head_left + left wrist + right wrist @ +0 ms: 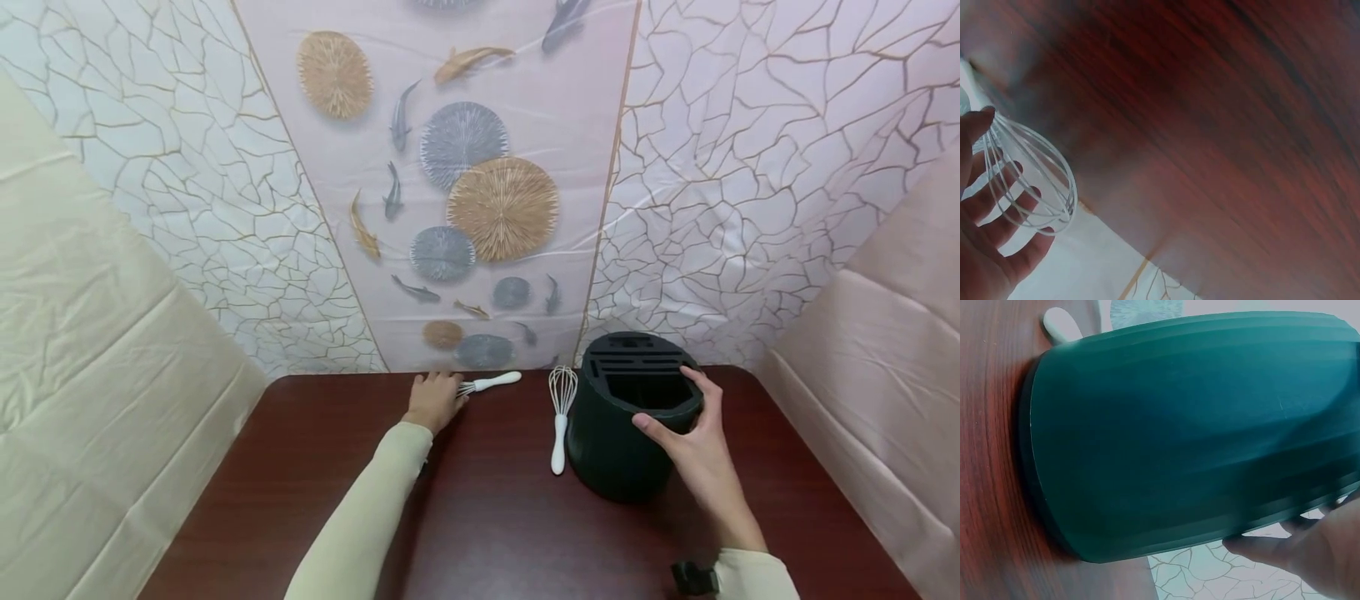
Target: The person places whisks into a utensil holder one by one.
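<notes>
A dark green knife holder, round-sided with slots and a larger opening in its top, stands on the right of the table. My right hand grips its upper rim, thumb on the near side and fingers at the far right. Near the table's back edge, my left hand holds a white whisk by its wire end, its handle pointing right. In the left wrist view, the thumb lies at the whisk's neck and the other fingers spread behind the wire loops. A second white whisk lies just left of the holder, handle toward me.
The dark red wooden table ends at a patterned backdrop with fish and round motifs. Pale cloth panels slope up along both sides. In the right wrist view, a whisk handle's end shows beyond the holder.
</notes>
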Available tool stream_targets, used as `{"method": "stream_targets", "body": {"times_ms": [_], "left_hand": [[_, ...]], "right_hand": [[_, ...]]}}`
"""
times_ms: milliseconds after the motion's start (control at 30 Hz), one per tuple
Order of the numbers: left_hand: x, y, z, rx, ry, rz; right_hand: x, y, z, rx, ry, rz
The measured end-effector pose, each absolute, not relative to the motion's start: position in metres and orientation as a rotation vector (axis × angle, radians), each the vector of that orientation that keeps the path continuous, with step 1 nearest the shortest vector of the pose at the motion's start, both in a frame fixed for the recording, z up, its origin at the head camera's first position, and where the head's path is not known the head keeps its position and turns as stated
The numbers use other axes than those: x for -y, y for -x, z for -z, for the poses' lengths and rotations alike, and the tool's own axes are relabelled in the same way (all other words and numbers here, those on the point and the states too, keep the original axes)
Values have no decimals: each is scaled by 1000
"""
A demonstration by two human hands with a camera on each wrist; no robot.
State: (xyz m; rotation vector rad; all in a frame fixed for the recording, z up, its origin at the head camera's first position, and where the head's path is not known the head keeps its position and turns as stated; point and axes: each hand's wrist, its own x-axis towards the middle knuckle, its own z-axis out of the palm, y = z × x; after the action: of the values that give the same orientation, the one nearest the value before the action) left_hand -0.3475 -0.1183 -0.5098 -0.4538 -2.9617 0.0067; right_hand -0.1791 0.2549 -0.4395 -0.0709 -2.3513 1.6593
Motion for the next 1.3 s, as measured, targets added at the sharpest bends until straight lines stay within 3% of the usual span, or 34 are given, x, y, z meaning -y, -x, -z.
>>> {"method": "stream_targets", "body": {"times_ms": [467, 933, 1300], "left_hand": [[144, 330, 520, 2889, 545, -16], [188, 323, 503, 2778, 982, -374], [247, 320, 505, 2461, 1148, -431]], "right_hand": [[-249, 176, 445, 2350, 58, -1677], [-250, 180, 443, 2330, 53, -1690], [-253, 178, 441, 2328, 72, -1647]]}}
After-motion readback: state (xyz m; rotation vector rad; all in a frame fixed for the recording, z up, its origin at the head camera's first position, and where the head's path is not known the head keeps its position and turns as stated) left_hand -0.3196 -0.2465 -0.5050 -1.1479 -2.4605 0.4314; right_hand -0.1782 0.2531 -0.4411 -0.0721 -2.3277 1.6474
